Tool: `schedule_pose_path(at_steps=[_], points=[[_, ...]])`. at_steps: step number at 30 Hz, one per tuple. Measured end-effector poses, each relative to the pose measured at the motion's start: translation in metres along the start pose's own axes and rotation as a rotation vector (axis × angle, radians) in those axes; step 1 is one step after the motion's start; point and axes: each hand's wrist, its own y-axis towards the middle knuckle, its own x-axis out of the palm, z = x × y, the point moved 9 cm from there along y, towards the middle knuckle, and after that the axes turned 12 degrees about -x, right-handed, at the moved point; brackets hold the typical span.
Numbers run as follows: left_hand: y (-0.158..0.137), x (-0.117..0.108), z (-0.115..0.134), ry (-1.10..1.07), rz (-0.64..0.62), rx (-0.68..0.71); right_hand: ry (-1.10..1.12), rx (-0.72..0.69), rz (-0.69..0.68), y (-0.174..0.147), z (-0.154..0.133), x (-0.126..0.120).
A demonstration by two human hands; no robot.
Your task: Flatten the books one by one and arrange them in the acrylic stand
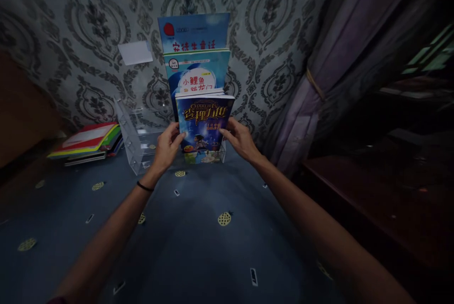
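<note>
A dark blue book (202, 126) with gold lettering stands upright between my hands. My left hand (167, 147) grips its left edge, thumb on the front cover. On the opposite edge my right hand (241, 139) holds the same book, its thumb also on the cover. Directly behind rise a teal book (222, 65) with red characters and a taller blue book (198, 25). Below the dark blue book shows the lower part of another colourful cover (204, 157). A clear acrylic rack (131, 141) stands to the left, and a clear edge shows by the books' lower right.
Left of the rack lies a stack of books (90, 138) with red and yellow covers. A pale card (135, 52) is up near the patterned wall (273, 6). A tied curtain (301, 105) hangs at right, over dark furniture (362, 200). A blue pineapple-print cloth (191, 242) covers the surface.
</note>
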Motion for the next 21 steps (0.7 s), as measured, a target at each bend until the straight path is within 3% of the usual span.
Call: schedule_pose_path(at_steps=[11,21], points=[[-0.02,0.005,-0.002,0.264,0.107,0.005,-0.12,0.07,0.009,-0.021,0.011,-0.003],[-0.029,0.01,-0.017,0.377,0.147,-0.027,-0.16,0.079,0.002,-0.033,0.013,0.001]])
